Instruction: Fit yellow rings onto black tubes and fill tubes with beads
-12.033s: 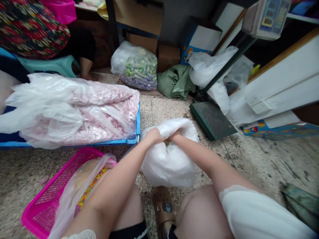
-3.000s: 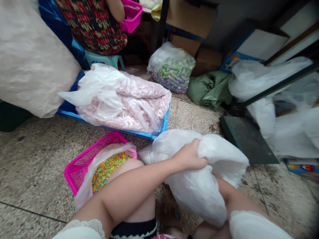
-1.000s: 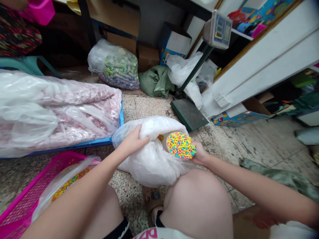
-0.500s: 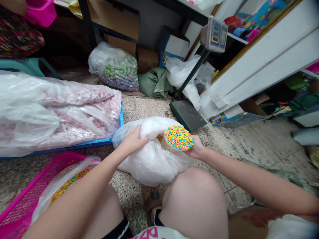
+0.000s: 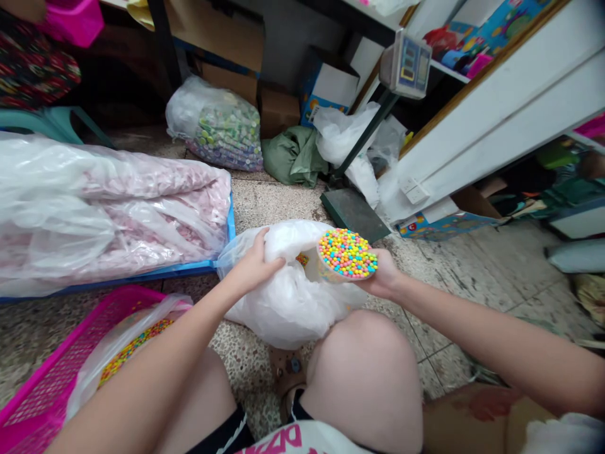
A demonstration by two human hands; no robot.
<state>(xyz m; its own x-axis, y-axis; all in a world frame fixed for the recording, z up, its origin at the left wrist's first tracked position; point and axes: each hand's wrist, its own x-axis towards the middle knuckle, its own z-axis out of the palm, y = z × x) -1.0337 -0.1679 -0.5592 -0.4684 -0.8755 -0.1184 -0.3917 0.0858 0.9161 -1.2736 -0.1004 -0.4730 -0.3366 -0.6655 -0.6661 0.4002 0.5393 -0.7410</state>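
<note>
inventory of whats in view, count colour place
white bag: 1, white, centre floor
tub of multicoloured balls: 1, clear, at white bag's mouth
long basket: 1, pink, lower left
ball bag: 1, clear, in long basket
crate: 1, blue, left
crate bag: 1, pale pink, in crate
floor bag: 1, green and purple contents, back
sack: 1, green, back
scale: 1, green base, behind white bag
boxes: several, brown or blue, back
shelf items: several, mixed, upper right
stool: 1, teal, upper left
small basket: 1, pink, upper left
co-worker: 1, patterned top, upper left
legs: 2, bare, bottom
left hand: 1, bare, on white bag's rim
right hand: 1, bare, holding tub
</note>
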